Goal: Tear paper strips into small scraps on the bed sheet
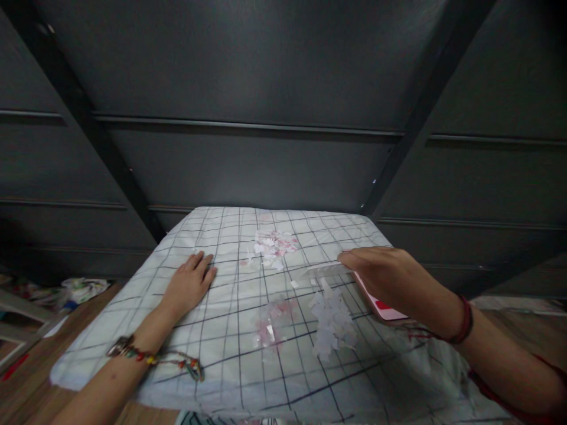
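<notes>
one left hand (188,283) lies flat, fingers spread, empty; the right hand (380,270) arches, fingers pinching a pale strip (322,271), paper scraps (333,321) near them.

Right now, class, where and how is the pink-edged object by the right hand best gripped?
Probably pinch the pink-edged object by its near end, from the near side: it looks flat, and the right hand hides much of the rest.

- Looks like a room in a home
- Has a checked cloth (221,333) spread like a tablecloth
- Shows wood-look flooring (98,306), dark panels (248,171), clutter (84,289) at left
</notes>
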Demonstrator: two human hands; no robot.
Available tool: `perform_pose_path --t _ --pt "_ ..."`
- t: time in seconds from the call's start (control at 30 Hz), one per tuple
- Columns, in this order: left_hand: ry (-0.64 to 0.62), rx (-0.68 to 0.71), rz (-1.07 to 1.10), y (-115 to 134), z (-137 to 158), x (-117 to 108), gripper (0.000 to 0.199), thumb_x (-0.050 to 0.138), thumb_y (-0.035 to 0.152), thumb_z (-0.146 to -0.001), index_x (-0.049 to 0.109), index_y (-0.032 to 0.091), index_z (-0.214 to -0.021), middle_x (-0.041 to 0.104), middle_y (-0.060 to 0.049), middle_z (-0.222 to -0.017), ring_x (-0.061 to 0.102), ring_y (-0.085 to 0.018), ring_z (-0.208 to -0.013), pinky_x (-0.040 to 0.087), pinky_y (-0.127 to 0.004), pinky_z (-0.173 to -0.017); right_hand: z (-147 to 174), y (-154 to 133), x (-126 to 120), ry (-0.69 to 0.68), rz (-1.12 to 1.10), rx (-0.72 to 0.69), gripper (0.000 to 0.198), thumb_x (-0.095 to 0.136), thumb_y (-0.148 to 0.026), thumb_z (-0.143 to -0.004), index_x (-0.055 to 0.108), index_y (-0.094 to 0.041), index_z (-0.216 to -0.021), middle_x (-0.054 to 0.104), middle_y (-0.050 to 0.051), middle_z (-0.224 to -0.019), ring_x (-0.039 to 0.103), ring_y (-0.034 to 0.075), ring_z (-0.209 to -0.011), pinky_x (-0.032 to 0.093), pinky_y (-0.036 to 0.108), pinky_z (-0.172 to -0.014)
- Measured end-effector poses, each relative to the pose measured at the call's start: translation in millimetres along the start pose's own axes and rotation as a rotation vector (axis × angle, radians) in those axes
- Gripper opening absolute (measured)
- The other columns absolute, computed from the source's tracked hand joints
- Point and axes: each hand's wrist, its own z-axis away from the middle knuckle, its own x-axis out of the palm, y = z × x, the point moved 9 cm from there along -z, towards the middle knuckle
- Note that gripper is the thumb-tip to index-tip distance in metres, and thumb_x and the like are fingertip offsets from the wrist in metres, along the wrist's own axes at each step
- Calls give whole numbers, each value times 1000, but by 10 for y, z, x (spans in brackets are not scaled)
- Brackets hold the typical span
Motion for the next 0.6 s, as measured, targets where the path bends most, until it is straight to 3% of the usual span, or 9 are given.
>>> perform_pose_path --t 0.2,0.43,0.6 --pt "22 19 20 3 -3 -9 47 37 40 -93 62 15 -124 62 -18 -133 54 -32 -129 46 -51 -106 10 -42 78 -60 1 28 30 45 8 -73 55 -21 -75 64 -1 -67 59 13 -60 39 26 -62" --pt "-5 6 1 16 -7 6 55 32 41 -93 61 7 -125 59 -25 -135 52 -34 -130 45 -50 -107 -44 23 77 -3 132 54 28 46 6 -76 54 -20 -72 60 -1 -62 54 14 -56 33 28 -58" --pt "6 5 4 16 -9 -4 52 33 41 -93 62 10 -124 61 -22 -134 54 -33 -128 46 -51 -106 -31 27 51 23 151 45 28 46 6 -76 54 -20 -71 58 -1 -59 52 14 -53 32 28 -56"
